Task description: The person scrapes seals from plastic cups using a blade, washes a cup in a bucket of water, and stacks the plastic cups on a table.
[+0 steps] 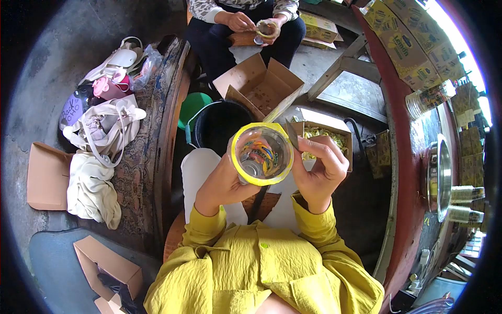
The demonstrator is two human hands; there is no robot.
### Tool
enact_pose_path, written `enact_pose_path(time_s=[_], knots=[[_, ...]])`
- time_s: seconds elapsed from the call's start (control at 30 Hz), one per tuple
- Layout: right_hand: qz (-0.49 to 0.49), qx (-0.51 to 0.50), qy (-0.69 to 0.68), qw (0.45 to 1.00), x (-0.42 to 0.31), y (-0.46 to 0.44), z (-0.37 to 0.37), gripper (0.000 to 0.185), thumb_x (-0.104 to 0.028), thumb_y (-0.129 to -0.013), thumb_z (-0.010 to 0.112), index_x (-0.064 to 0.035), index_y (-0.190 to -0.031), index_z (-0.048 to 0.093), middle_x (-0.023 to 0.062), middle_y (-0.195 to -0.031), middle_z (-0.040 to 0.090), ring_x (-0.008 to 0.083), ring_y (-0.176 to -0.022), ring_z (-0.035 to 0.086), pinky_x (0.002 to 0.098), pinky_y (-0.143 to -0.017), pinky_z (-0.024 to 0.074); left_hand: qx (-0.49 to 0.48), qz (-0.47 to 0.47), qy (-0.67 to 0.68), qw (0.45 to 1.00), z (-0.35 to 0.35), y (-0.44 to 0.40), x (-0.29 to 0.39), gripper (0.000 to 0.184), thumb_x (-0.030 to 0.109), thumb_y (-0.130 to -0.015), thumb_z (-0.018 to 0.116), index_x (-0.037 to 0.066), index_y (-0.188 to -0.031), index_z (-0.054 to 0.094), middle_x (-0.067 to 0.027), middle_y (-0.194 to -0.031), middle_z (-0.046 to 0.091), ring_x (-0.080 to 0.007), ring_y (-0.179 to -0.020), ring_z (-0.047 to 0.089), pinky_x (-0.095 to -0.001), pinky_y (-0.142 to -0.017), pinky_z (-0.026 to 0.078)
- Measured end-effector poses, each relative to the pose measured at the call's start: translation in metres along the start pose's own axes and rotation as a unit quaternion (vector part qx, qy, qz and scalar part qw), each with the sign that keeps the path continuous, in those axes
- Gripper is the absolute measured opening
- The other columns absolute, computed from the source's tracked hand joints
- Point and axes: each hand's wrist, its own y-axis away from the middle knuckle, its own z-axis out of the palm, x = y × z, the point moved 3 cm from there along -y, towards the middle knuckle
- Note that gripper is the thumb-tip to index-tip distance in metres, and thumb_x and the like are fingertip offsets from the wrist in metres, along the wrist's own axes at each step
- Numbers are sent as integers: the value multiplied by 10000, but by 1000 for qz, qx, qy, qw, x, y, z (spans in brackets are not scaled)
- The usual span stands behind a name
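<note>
My left hand (220, 183) is wrapped around a clear plastic cup (256, 165) with a yellow rim. The cup's open mouth tilts up toward me, and colourful print shows through its wall. In my right hand (320, 170), thumb and fingers pinch a knife (292, 134) with a thin, dark grey, pointed blade. The blade is upright beside the right side of the rim; whether it touches the rim I cannot tell. The knife's handle is hidden in my fingers. Below and behind my right hand is a cardboard box (342, 125) holding yellow strips.
Ahead stand an open cardboard box (291, 83), a black bucket (222, 123) and a green bucket (192, 107). Opposite, a person (246, 36) handles another cup (267, 30). Bags (112, 118) lie on the left bench. The right table holds a metal basin (443, 178) and stacked cups (431, 99).
</note>
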Motion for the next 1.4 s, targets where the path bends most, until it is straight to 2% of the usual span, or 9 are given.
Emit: enact_pose_path(time_s=[0.13,0.23,0.33,0.53,0.73,0.83,1.03,1.23,1.4], knots=[[19,-4,0,1000,1,4,3,196,42,-606,684,-32,-783,645,74,-625,575,153,-519,549,228,-476,426,10,-44,60,997,-2,-1,-3,723,41,-616,680,3,-1243,324,-131,-1168,421,-211,-1038,464,-304,-869,380],[31,-12,1,999,3,6,2,194,45,-608,684,-30,-782,644,75,-627,578,155,-524,554,228,-477,427,4,-4,10,1000,-4,-3,1,721,44,-620,675,1,-1247,320,-133,-1167,422,-207,-1039,464,-300,-866,380],[32,-13,-2,999,4,7,2,195,49,-606,683,-28,-781,642,76,-628,579,156,-528,557,229,-478,428,8,-27,40,999,-4,-1,-5,727,41,-610,676,4,-1245,324,-128,-1163,425,-207,-1028,467,-298,-863,381],[25,-12,8,1000,2,3,2,197,56,-605,678,-25,-780,640,80,-635,583,161,-536,564,231,-488,434,-4,0,-11,1000,-5,-4,0,726,26,-591,664,16,-1239,337,-121,-1159,426,-214,-1010,474,-301,-856,385],[25,-18,15,999,3,1,3,213,71,-603,662,-25,-792,644,82,-643,589,167,-547,573,233,-498,443,-14,-13,35,999,-5,-5,-4,722,26,-596,660,18,-1240,335,-126,-1142,446,-209,-1017,476,-296,-847,394],[20,-19,24,999,3,1,4,223,77,-602,653,-24,-801,645,82,-646,591,169,-551,576,234,-501,447,-34,-7,-17,999,-5,-6,2,712,34,-608,662,15,-1238,332,-125,-1134,454,-209,-1021,477,-292,-852,394],[31,-18,12,999,4,-1,5,224,76,-600,652,-26,-799,645,81,-656,596,165,-565,584,233,-508,452,-16,5,62,998,2,-9,-2,707,68,-607,721,15,-1204,346,-136,-1102,454,-208,-1028,477,-315,-846,408],[29,7,24,999,7,4,4,279,59,-606,667,-18,-871,626,80,-666,610,166,-581,598,241,-542,467,140,-2,15,990,7,-5,-16,764,221,-570,812,6,-1146,359,-138,-1076,460,-212,-993,497,-320,-832,424],[75,45,33,996,10,18,5,409,47,-598,685,6,-991,583,71,-668,625,167,-627,622,253,-629,486,111,-25,-47,992,2,-8,-17,742,221,-606,787,-14,-1162,356,-152,-1100,460,-242,-987,505,-323,-826,421]])
